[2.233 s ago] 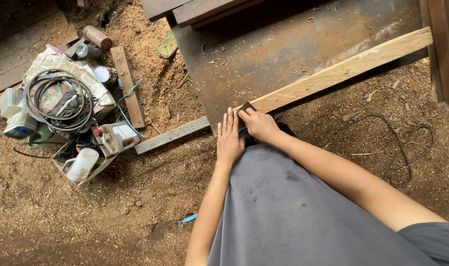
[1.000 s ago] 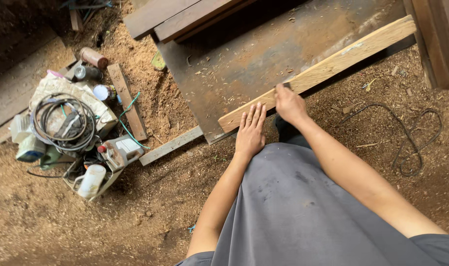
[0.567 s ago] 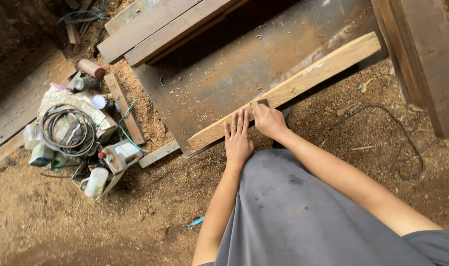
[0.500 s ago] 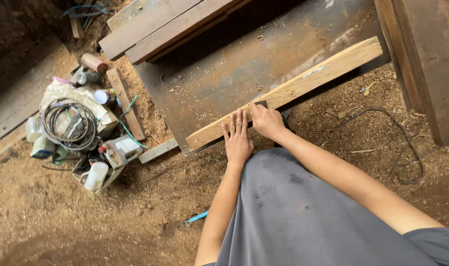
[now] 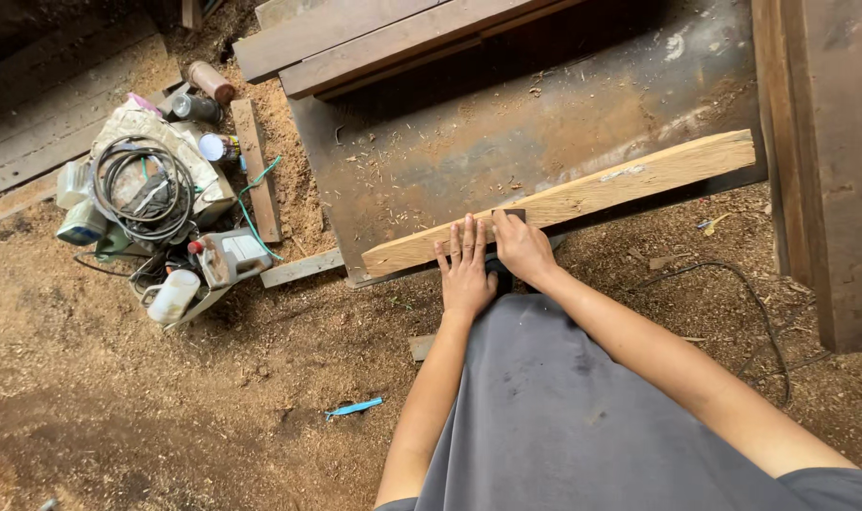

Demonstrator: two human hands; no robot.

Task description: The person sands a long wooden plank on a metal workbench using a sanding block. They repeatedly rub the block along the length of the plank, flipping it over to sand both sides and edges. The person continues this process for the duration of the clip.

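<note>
Your left hand [image 5: 466, 272] lies flat, fingers spread, on the pale wooden plank [image 5: 582, 197], your right hand [image 5: 523, 248] beside it gripping a small dark block [image 5: 512, 217] on that plank, atop a rusty metal sheet [image 5: 506, 132].

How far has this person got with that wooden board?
Done: the long pale wooden plank lies across the rusty metal sheet, sawdust all around. In hand: the left hand presses flat on the plank; the right hand grips a small dark block against it. Left: most of the plank's length beyond the hands, though its finish is unclear.
</note>
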